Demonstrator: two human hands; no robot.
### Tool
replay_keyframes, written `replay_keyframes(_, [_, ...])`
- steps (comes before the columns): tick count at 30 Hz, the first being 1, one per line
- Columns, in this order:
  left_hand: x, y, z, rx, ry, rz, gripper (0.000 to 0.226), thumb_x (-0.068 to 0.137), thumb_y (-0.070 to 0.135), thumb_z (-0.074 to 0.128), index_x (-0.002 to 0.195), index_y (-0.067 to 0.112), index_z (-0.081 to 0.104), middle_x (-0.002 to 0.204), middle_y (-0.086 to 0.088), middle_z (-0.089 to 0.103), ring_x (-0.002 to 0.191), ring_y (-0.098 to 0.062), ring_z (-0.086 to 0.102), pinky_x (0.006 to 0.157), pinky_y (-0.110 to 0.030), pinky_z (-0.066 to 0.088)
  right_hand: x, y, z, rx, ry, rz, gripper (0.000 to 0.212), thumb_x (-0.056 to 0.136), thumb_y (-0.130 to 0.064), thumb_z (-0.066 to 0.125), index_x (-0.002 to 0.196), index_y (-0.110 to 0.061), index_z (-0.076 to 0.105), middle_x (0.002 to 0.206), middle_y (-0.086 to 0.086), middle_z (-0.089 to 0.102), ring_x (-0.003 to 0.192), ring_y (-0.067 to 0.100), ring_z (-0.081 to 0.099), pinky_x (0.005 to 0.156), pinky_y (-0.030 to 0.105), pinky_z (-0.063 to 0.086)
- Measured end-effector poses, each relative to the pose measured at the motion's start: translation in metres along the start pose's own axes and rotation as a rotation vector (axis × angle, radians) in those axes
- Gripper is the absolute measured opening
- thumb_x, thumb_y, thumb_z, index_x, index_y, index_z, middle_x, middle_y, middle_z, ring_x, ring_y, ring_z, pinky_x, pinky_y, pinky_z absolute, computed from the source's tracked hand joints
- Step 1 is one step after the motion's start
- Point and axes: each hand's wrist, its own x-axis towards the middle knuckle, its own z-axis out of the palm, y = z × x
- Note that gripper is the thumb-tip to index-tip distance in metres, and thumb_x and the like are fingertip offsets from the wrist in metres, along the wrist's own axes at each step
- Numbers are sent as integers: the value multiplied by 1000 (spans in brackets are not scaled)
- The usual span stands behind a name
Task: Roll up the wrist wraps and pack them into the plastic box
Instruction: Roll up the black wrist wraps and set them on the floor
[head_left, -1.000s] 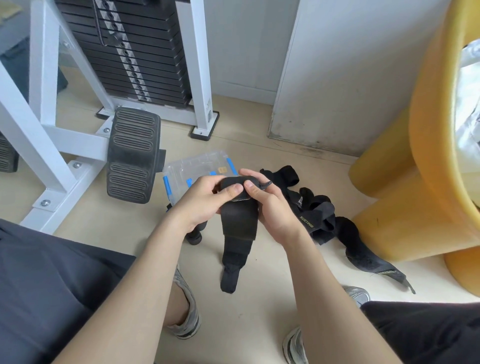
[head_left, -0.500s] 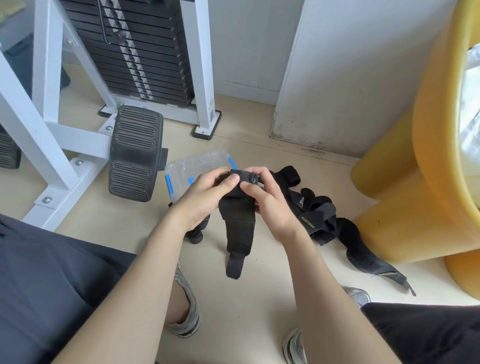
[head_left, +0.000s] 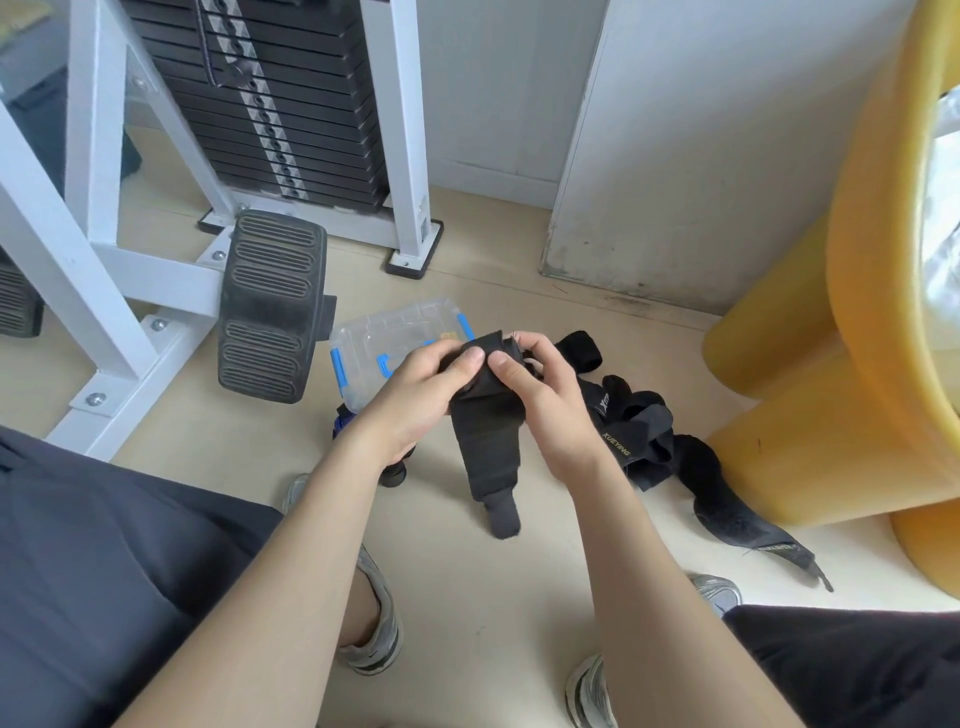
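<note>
1. Left hand (head_left: 421, 400) and right hand (head_left: 545, 405) both pinch one wrap (head_left: 488, 441) at its part-rolled top; the tail hangs unrolled
2. Other wraps (head_left: 644, 431) lie loose beside the plastic box (head_left: 374, 338); none visibly packed

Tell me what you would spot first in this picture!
The left hand and right hand hold a black wrap in the middle, its top rolled and its tail hanging down. Behind them on the floor sits a clear box with blue clips. More black wraps lie to the right, beside big yellow furniture.
</note>
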Motion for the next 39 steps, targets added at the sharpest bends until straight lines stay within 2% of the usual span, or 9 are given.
replay_keyframes(7, [2,-6,-9,97,78,85,46,78,32,91,122,31,77,122,1,79,120,-20,74,112,-50,57,1,5,0,54,-10,203,47,95,-53,78,127,-21,67,123,8,79,116,28,77,104,54,61])
replay_keyframes(11, [1,-6,-11,111,99,86,50,67,36,95,114,35,77,118,1,80,112,-19,77,107,-49,60,2,2,1,22,-17,191,34,103,-43,71,123,-14,71,116,6,81,109,22,78,94,40,62])
replay_keyframes(15, [2,-4,-12,20,41,14,43,70,31,87,109,26,70,112,-2,78,97,-20,73,96,-45,59,-3,3,7,66,-63,156,29,105,-29,71,125,-9,64,108,7,80,102,21,79,84,29,62])
replay_keyframes(20, [-2,-2,-16,-161,-99,-193,38,94,39,67,125,19,74,119,-11,80,110,-32,79,93,-46,64,-3,-2,5,129,-85,125,24,106,-22,70,128,-15,63,124,20,77,112,29,75,104,49,60])
replay_keyframes(26, [-4,1,-13,-48,-19,-63,37,86,29,81,121,20,73,112,-11,81,109,-29,80,78,-38,66,-3,-4,3,75,-102,164,26,110,-38,64,133,-26,68,121,8,80,116,25,77,95,39,63])
replay_keyframes(29, [-5,1,-7,-78,12,-32,29,83,31,80,112,31,79,110,-6,81,106,-27,81,73,-34,64,-1,-4,5,-70,-84,179,41,107,-55,61,140,-31,65,129,-5,78,122,13,74,108,40,57])
replay_keyframes(32, [-4,1,-8,-42,44,1,41,88,26,79,127,39,75,119,-3,79,110,-22,79,75,-34,64,-2,1,0,-221,-94,265,63,102,-64,63,150,-24,60,144,-5,69,134,12,65,120,43,48])
replay_keyframes(35, [-5,-3,-14,21,17,29,55,100,7,71,140,46,68,131,0,76,118,-20,76,85,-41,66,-1,8,-15,-115,-110,371,71,89,-34,86,152,-27,55,135,8,72,118,25,75,107,47,59])
replay_keyframes(39, [-5,-9,-15,54,25,-16,72,93,-14,60,136,42,75,129,-3,78,122,-25,75,96,-40,64,3,7,-30,-31,-106,332,65,81,-13,86,138,-32,60,105,11,78,92,25,81,77,35,65])
